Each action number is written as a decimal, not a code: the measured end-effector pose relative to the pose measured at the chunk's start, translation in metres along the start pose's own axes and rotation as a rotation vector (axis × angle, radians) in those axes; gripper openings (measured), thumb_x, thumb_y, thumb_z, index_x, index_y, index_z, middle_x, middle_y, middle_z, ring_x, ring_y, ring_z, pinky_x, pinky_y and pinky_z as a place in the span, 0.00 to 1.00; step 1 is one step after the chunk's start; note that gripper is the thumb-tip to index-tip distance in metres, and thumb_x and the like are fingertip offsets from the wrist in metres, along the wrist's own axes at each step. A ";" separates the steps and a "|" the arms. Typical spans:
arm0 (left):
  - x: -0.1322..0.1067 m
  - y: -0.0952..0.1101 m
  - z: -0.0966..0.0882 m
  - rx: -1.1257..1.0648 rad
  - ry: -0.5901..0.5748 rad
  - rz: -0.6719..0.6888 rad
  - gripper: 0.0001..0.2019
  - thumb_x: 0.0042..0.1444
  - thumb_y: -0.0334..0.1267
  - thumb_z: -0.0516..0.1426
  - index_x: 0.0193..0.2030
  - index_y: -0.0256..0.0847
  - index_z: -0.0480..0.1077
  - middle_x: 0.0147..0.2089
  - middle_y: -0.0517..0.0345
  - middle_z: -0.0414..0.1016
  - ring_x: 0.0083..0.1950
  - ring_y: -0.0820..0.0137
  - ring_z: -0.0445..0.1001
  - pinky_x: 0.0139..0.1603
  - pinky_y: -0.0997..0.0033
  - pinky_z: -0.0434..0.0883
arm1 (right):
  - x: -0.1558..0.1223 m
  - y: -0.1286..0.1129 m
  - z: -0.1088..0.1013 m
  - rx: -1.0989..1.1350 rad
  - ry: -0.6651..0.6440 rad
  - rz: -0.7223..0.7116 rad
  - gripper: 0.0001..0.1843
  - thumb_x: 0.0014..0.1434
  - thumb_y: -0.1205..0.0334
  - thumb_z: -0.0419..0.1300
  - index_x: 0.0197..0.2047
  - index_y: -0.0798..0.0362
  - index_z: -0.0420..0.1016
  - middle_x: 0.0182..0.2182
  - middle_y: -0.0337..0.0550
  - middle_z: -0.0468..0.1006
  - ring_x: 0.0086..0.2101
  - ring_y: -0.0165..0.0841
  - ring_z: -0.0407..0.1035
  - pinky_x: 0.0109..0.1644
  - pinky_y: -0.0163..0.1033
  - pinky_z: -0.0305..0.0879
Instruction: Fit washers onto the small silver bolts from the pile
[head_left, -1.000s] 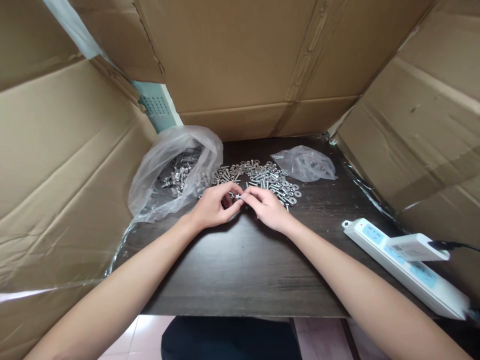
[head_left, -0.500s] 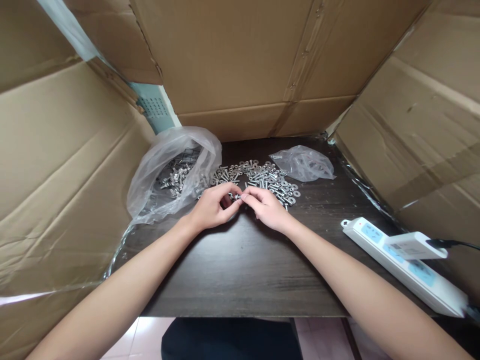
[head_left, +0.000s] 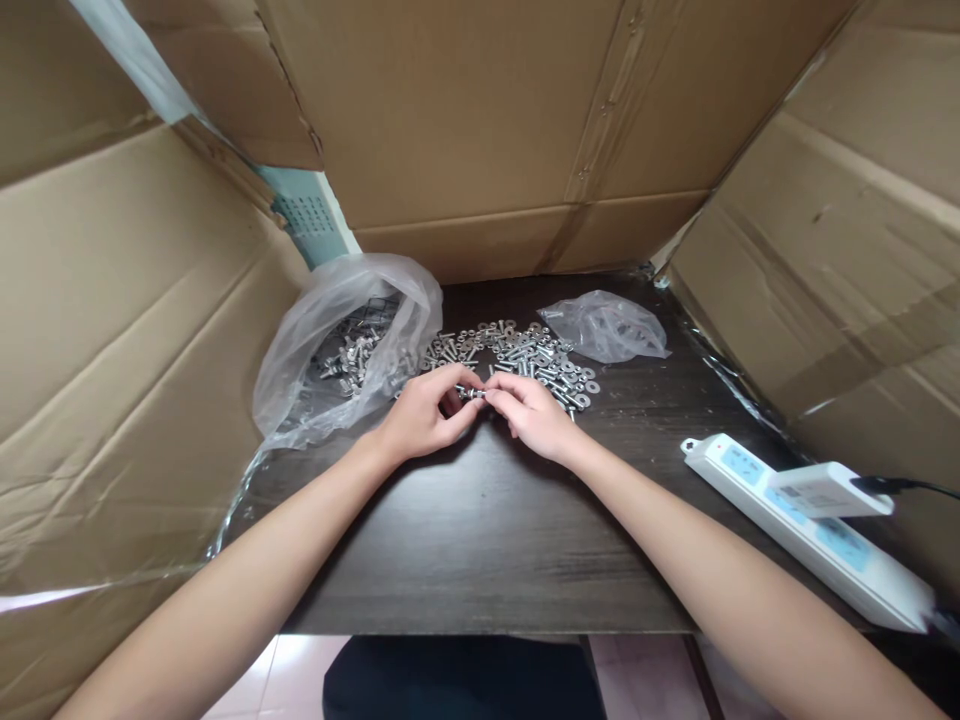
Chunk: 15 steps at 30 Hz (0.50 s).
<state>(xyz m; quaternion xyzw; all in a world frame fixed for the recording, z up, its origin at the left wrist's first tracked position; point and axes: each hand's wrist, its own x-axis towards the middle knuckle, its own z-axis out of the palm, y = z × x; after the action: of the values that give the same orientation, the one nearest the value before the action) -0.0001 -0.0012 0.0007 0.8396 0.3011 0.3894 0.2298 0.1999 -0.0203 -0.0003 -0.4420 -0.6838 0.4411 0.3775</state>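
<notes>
Fingertip to fingertip, my left hand [head_left: 435, 410] and my right hand [head_left: 531, 413] meet over the near edge of a pile of loose hardware. Between them is a small metal bolt [head_left: 471, 394] with what look like washers or a nut on it. My left thumb and fingers pinch it from the left. At its right end my right thumb and index finger are closed on it; the exact part under those fingertips is hidden. Behind my hands lie many silvery bolts [head_left: 525, 348] and flat washers [head_left: 583, 400], mixed with nuts.
An open clear plastic bag [head_left: 289, 375] with metal parts stands left of the pile. A crumpled plastic bag [head_left: 611, 325] lies at the back right. A white power strip [head_left: 810, 535] with a plugged-in adapter sits on the right. Cardboard walls [head_left: 480, 120] enclose the dark table [head_left: 480, 540].
My right fingertips have shifted very slightly to the right, showing a little more of the bolt between my hands. Everything else stays in place.
</notes>
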 end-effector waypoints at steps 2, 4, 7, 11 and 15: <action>0.000 0.000 0.000 -0.005 0.000 -0.001 0.06 0.62 0.33 0.60 0.45 0.39 0.72 0.37 0.60 0.77 0.28 0.76 0.72 0.31 0.77 0.70 | 0.000 0.000 0.000 -0.001 -0.001 0.003 0.15 0.64 0.51 0.52 0.32 0.52 0.69 0.22 0.34 0.63 0.22 0.31 0.59 0.28 0.36 0.55; 0.000 0.000 0.001 -0.009 0.000 -0.005 0.07 0.61 0.33 0.60 0.45 0.39 0.72 0.37 0.61 0.77 0.28 0.76 0.73 0.31 0.77 0.70 | 0.000 0.000 0.000 -0.002 -0.002 -0.002 0.15 0.64 0.52 0.52 0.32 0.52 0.68 0.22 0.34 0.63 0.22 0.31 0.59 0.28 0.36 0.54; 0.000 0.000 0.001 -0.014 -0.005 -0.021 0.07 0.60 0.33 0.61 0.45 0.39 0.72 0.37 0.61 0.77 0.27 0.76 0.73 0.31 0.77 0.70 | 0.000 0.001 0.000 0.013 -0.002 -0.002 0.14 0.65 0.52 0.52 0.32 0.52 0.68 0.23 0.35 0.62 0.23 0.31 0.59 0.28 0.36 0.55; 0.000 0.000 0.001 -0.015 -0.015 -0.041 0.08 0.60 0.34 0.61 0.47 0.40 0.72 0.38 0.60 0.77 0.28 0.75 0.74 0.31 0.76 0.71 | 0.000 0.002 0.001 0.035 0.005 0.019 0.14 0.66 0.53 0.51 0.32 0.52 0.68 0.22 0.35 0.61 0.23 0.32 0.59 0.28 0.36 0.56; 0.000 0.000 0.001 -0.011 -0.020 -0.045 0.09 0.60 0.34 0.60 0.48 0.40 0.72 0.39 0.59 0.78 0.28 0.74 0.74 0.31 0.75 0.72 | 0.000 0.002 0.001 0.036 0.008 0.025 0.14 0.65 0.53 0.51 0.32 0.51 0.68 0.22 0.35 0.61 0.24 0.32 0.60 0.28 0.36 0.56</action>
<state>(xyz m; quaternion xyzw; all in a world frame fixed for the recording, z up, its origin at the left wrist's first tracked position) 0.0003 -0.0013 -0.0001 0.8353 0.3155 0.3773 0.2459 0.1992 -0.0198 -0.0027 -0.4454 -0.6686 0.4560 0.3829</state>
